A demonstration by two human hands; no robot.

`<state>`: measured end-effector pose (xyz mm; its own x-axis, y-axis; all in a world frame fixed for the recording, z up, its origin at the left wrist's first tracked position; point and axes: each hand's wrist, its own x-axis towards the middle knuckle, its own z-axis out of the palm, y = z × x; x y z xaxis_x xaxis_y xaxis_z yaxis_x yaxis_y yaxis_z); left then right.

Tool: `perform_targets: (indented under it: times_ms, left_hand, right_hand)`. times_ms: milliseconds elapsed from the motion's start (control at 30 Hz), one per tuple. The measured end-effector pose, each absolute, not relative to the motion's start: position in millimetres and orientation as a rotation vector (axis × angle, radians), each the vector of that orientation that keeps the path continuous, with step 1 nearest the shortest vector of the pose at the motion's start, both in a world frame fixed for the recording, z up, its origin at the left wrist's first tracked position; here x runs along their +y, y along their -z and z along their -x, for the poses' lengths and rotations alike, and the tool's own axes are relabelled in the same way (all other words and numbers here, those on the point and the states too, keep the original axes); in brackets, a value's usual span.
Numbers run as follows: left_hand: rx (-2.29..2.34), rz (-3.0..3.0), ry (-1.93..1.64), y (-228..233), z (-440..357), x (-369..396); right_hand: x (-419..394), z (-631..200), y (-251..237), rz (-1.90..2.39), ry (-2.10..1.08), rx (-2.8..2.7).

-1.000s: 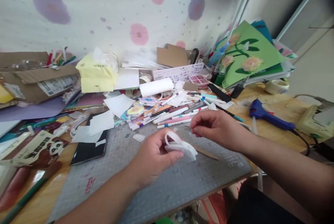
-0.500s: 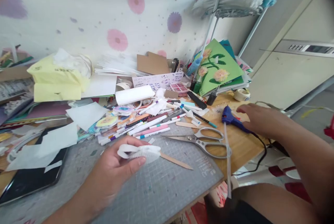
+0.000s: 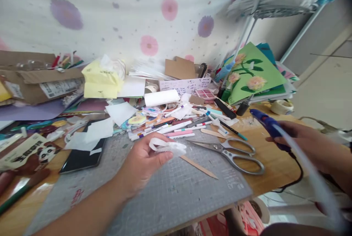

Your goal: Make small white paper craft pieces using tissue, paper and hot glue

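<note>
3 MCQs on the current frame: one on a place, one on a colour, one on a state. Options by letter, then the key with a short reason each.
1. Where do the scissors lie?
A. On the cardboard box
B. Across the right edge of the grey cutting mat and the wooden table
C. Under the phone

2. What colour is the glue gun body?
A. Blue
B. Yellow
C. Red

3. What is the left hand doing?
A. Lying flat and empty
B. Gripping the scissors
C. Pinching a white lacy piece

Key: 1 B, blades on the mat, handles over the wood. 2 A, blue body in the right hand, glue stick trailing behind. 3 C, thumb and fingers close on the white piece above the mat.
</note>
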<state>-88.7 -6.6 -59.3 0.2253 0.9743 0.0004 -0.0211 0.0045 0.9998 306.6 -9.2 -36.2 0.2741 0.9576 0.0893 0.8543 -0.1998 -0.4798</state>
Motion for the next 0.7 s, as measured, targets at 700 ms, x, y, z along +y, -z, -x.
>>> perform_targets:
  times_ms: [700]
  left_hand:
    - [0.930,-1.390,-1.172,57,90,-8]
  right_hand:
    - [-39,-179,44,1.228,-1.235,-1.833]
